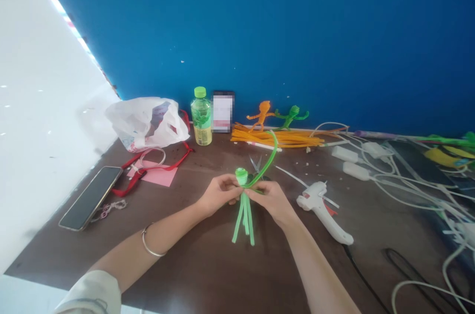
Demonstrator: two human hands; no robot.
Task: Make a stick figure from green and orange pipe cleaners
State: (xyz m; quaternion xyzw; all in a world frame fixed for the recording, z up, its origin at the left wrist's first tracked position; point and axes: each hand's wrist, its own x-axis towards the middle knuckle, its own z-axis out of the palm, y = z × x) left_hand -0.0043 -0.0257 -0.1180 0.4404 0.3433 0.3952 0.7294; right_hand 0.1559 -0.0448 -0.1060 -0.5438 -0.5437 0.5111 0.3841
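Between my hands is a figure of light green pipe cleaners point(245, 212), with a coiled round head point(241, 176) at the top and several straight strands hanging below. My left hand point(223, 192) pinches it just under the head from the left. From the other side, my right hand point(270, 199) has its fingers closed at the same neck, where a brighter green pipe cleaner point(273, 155) begins and curves up and back. Scissors point(256, 164) lie on the table behind the figure, partly hidden by it and my right hand.
A white glue gun point(319, 210) lies right of my hands, its black cord trailing frontward. Orange pipe cleaners point(278, 137) and two small figures stand by the blue wall. A bottle point(202, 118), plastic bag point(144, 118) and phone point(91, 198) are leftward; white cables point(404, 183) tangle at right.
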